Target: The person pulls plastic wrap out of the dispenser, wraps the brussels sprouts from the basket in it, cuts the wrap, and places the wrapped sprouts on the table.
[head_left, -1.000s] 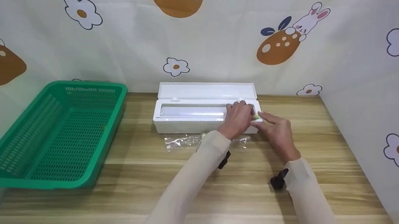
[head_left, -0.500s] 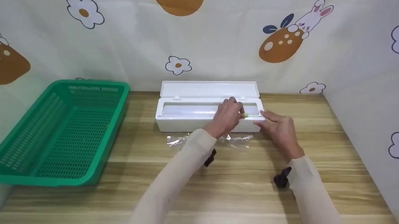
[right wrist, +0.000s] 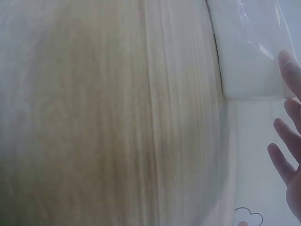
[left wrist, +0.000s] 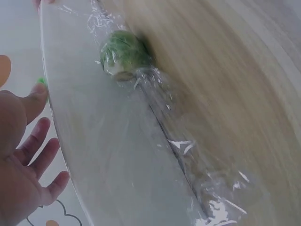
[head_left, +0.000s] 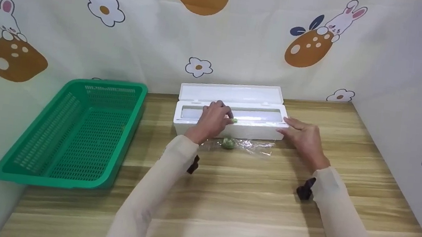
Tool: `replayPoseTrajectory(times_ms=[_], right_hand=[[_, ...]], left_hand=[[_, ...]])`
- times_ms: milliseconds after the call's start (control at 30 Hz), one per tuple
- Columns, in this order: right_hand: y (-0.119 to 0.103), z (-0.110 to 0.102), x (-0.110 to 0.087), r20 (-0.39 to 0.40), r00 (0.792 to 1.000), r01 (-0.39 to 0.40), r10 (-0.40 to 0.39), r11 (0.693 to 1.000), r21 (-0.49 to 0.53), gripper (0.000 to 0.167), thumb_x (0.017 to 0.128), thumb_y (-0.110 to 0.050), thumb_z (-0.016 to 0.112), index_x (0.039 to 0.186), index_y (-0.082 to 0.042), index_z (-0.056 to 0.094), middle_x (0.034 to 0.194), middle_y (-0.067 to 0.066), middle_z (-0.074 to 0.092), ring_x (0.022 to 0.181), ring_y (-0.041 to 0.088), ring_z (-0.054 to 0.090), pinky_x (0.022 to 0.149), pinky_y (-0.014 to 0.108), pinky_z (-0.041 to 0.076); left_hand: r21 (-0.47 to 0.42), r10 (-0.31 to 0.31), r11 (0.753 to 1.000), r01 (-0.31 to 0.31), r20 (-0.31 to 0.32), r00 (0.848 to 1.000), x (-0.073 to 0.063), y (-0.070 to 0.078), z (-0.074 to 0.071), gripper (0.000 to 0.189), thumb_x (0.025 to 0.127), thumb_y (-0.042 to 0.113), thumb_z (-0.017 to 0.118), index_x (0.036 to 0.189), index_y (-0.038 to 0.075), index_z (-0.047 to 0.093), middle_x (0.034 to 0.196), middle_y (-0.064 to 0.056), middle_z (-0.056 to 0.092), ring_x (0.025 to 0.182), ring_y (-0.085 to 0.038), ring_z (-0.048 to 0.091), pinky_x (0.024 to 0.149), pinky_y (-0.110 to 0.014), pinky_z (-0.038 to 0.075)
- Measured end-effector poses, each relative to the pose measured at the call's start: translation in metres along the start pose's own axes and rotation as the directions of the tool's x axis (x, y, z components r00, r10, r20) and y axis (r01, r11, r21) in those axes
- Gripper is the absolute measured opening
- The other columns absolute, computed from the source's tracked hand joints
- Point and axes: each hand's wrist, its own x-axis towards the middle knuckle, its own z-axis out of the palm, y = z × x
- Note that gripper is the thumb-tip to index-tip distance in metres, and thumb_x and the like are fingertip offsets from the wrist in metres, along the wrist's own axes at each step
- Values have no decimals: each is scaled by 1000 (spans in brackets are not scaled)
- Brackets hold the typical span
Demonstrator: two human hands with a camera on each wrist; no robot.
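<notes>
A long white plastic wrap dispenser (head_left: 255,131) stands near the back of the table, its lid (head_left: 234,92) raised behind it. My left hand (head_left: 212,122) pinches a small green slide cutter (head_left: 234,120) on the dispenser's front top edge, left of its middle. At the right end, my right hand (head_left: 304,140) grips the dispenser's corner between thumb and finger; in the right wrist view its other fingers (right wrist: 282,162) are spread. Clear plastic wrap (head_left: 260,146) hangs down the front onto the table. A Brussels sprout (left wrist: 124,54) sits in the wrap, against the dispenser's front.
A green slotted basket (head_left: 124,148) stands on the left of the wooden table (head_left: 247,218). Patterned white cloth (head_left: 242,50) hangs behind the table and along its sides. A dark wrist mount (head_left: 305,189) shows below my right sleeve.
My left hand has slid the green slide cutter leftward from the dispenser's right end, past its middle. The Brussels sprout has come into clear view. My right hand stays on the right end.
</notes>
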Motion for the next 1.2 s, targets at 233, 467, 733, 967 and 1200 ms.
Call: replayPoseTrajectory(times_ms=[233, 467, 733, 967, 1200], right_hand=[[-2, -2, 0, 12, 1000, -7, 7, 1000, -1, 53, 76, -35, 86, 119, -9, 71, 129, 17, 65, 125, 31, 62, 104, 37, 50], [-4, 5, 2, 29, 1000, 4, -3, 1000, -30, 52, 76, -37, 86, 119, -12, 71, 129, 15, 65, 125, 32, 63, 107, 40, 48], [4, -2, -1, -21, 998, 55, -55, 998, -2, 46, 78, -31, 85, 117, -9, 72, 125, 15, 67, 121, 30, 65, 103, 38, 50], [5, -2, -2, -16, 998, 67, -67, 998, 0, 45, 79, -32, 85, 116, -9, 73, 124, 15, 68, 120, 30, 65, 100, 37, 52], [3, 1, -1, -20, 998, 60, -61, 998, -13, 44, 79, -32, 85, 115, -10, 73, 124, 13, 68, 119, 28, 65, 100, 36, 52]], left_hand=[[-23, 17, 1000, -18, -14, 1000, -2, -8, -2, 22, 95, 26, 67, 107, 8, 72, 116, -13, 62, 111, -32, 58, 98, -48, 46], [-53, 4, 999, -6, -38, 999, -12, -23, -5, 21, 95, 25, 68, 106, 8, 72, 115, -13, 63, 113, -32, 59, 102, -50, 44], [-55, -10, 998, 4, -109, 994, -30, -57, -20, 17, 94, 20, 70, 102, 5, 71, 111, -14, 63, 112, -35, 59, 105, -53, 41], [-80, -55, 996, 46, -120, 991, -51, -90, -38, 17, 94, 18, 69, 102, 3, 70, 111, -17, 61, 113, -37, 55, 105, -54, 36], [-85, -222, 973, 216, -72, 972, -72, -110, -54, 19, 99, 19, 63, 112, 5, 66, 123, -17, 55, 123, -34, 46, 113, -57, 29]])
